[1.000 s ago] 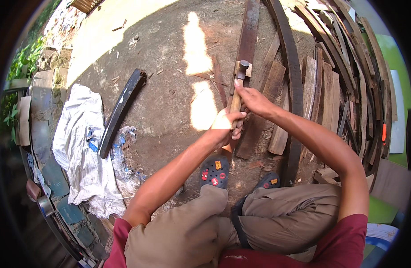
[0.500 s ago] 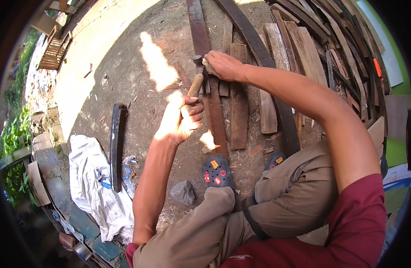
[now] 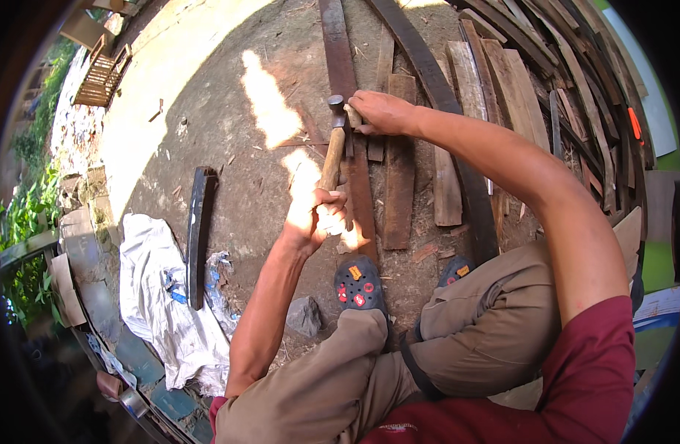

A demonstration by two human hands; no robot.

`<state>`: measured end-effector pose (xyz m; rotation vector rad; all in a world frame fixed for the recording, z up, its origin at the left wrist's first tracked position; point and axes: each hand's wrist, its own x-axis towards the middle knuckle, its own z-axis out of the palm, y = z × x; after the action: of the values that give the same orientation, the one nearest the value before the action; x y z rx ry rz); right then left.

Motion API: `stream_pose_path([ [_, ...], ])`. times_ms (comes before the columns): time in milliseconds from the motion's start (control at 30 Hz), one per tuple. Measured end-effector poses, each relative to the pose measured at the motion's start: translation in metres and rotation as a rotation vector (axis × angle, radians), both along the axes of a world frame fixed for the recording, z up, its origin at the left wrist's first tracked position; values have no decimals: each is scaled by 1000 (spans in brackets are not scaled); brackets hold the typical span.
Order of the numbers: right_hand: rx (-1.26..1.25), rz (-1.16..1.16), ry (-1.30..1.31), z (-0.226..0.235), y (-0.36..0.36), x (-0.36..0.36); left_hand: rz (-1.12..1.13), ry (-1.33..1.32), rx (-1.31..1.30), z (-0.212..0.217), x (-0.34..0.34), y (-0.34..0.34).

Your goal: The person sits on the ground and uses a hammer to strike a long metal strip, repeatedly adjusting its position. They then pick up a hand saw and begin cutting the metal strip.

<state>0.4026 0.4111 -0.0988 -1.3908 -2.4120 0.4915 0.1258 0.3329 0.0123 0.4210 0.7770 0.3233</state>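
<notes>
Right hand (image 3: 384, 114) has moved from the hammer (image 3: 333, 152) to grip a wooden piece (image 3: 352, 117) over the long plank (image 3: 363, 200); left hand (image 3: 315, 215) holds the hammer beside it. How much is worked, I can't tell.

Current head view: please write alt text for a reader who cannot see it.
A person's left hand grips a hammer by its wooden handle; the right hand holds a pale wooden piece beside the hammer's head. Planks lie at right, a white sack at left.
</notes>
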Motion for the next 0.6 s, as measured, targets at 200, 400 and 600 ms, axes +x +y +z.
stream_pose_path([
  [200,-3,-19,2,0,-2,1,46,92,50,2,-3,-8],
  [400,26,-118,0,11,-21,-2,58,496,959,-17,9,-29],
  [600,248,-87,175,45,-64,-28,181,572,1934,-38,10,7],
])
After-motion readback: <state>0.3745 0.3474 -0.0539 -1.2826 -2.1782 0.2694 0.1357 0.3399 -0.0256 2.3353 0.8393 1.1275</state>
